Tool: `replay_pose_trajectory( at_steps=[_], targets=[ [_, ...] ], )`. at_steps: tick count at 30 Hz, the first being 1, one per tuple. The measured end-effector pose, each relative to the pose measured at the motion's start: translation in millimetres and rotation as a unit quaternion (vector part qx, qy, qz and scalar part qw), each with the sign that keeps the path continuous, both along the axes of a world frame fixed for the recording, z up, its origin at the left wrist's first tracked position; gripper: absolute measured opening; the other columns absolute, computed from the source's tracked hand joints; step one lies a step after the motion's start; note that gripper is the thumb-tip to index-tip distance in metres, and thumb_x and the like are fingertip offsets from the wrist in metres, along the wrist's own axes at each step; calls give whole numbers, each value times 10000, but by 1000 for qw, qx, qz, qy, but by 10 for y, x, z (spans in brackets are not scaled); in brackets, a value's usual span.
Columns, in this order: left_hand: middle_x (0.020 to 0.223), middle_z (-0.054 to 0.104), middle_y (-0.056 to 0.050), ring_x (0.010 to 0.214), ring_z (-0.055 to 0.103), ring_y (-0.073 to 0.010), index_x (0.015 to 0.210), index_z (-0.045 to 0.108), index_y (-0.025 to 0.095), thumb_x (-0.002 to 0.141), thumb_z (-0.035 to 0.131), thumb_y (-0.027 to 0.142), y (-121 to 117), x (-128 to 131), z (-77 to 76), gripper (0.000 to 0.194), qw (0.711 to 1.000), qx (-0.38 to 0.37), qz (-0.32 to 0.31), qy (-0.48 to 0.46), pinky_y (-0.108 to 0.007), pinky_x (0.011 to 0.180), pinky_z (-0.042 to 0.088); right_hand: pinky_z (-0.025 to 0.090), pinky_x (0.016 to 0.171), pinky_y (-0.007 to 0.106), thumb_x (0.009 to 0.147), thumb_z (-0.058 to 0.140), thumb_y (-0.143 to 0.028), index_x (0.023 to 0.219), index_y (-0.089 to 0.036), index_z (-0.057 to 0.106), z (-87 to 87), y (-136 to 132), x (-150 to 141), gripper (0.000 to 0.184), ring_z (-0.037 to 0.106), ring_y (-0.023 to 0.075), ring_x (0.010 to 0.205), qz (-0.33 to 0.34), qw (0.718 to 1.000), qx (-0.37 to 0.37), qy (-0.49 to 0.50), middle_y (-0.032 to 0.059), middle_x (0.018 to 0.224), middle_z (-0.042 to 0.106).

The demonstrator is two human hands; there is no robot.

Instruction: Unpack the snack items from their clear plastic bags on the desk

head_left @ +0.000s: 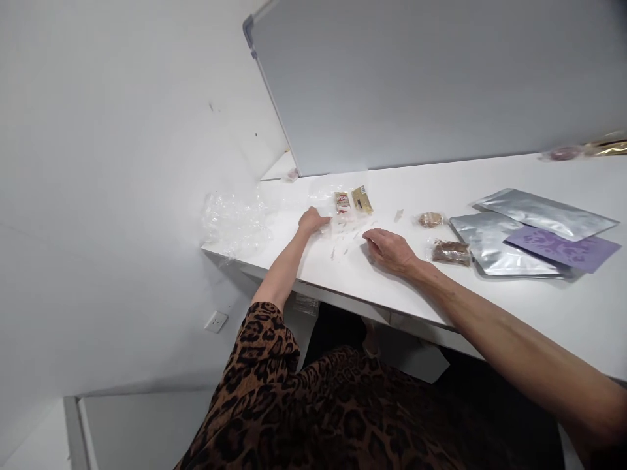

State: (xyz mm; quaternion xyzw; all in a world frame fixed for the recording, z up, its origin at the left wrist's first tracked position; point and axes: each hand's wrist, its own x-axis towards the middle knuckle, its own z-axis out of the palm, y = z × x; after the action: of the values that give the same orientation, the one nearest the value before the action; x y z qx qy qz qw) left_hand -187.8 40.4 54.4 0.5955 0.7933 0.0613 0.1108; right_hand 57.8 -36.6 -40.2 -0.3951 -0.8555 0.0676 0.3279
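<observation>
My left hand (313,222) rests low over the white table, fingers stretched to the right at the edge of some clear film (337,220). To its right, my right hand (389,249) hovers at the tabletop with thumb and fingers pressed together; what they hold, if anything, is too small to make out. Small pale scraps (345,250) lie scattered between the two hands. Just beyond them are a red-and-white sachet (342,203) and a gold sachet (362,200).
Crumpled clear plastic (235,222) covers the table's left end. On the right lie a wrapped round item (430,220), a brown packet (450,252), silver pouches (548,212) and a purple patterned card (563,248). A whiteboard (431,78) leans along the back.
</observation>
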Motion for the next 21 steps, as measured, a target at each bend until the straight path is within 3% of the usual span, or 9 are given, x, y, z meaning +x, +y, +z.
replay_pose_trajectory(
  at_steps=[2, 5, 9, 13, 17, 21],
  targets=[
    [1421, 736, -163, 1317, 690, -306, 1373, 666, 161, 958, 699, 441, -61, 126, 34, 502, 1000, 12, -17, -9, -340, 1001, 531, 467, 788, 336, 962, 458, -111, 1169, -145, 699, 17, 3, -3, 320, 681, 277, 958, 0, 1000, -3, -5, 166, 1103, 765],
    [1441, 722, -150, 1356, 662, -319, 1341, 691, 191, 1011, 604, 356, -196, 323, 148, 379, 997, 61, -39, 26, -382, 1038, 524, 446, 763, 328, 957, 471, -104, 1169, -152, 696, 66, -18, -1, 313, 672, 268, 927, -1, 1000, -7, -10, 154, 1086, 762],
    [1299, 766, -137, 1302, 677, -351, 1268, 693, 219, 1040, 525, 286, -430, 571, 442, 291, 980, 140, -103, 92, -449, 1042, 525, 411, 737, 319, 929, 503, -86, 1120, -175, 692, 145, -68, 8, 283, 655, 258, 915, 1, 1000, -10, -23, 130, 1043, 754],
    [1168, 778, -118, 1232, 703, -344, 1241, 684, 233, 1056, 535, 291, -613, 779, 733, 245, 968, 181, -152, 84, -438, 1022, 526, 399, 742, 324, 918, 514, -75, 1078, -176, 689, 197, -102, 13, 258, 650, 261, 916, 10, 999, -12, -50, 126, 1003, 751],
    [1106, 771, -115, 1212, 700, -340, 1252, 674, 230, 1070, 571, 333, -623, 853, 919, 233, 959, 234, -149, 59, -435, 1035, 511, 415, 763, 334, 921, 510, -77, 1104, -156, 689, 223, -122, 24, 268, 664, 273, 961, 16, 998, -10, -62, 155, 1061, 760],
    [1074, 751, -70, 1216, 692, -308, 1156, 682, 246, 1086, 588, 419, -496, 734, 1036, 209, 937, 321, -135, -37, -444, 1063, 498, 417, 754, 339, 910, 509, -76, 1068, -162, 694, 242, -141, 39, 259, 665, 275, 949, 12, 997, -6, -72, 155, 1034, 765]
  ],
)
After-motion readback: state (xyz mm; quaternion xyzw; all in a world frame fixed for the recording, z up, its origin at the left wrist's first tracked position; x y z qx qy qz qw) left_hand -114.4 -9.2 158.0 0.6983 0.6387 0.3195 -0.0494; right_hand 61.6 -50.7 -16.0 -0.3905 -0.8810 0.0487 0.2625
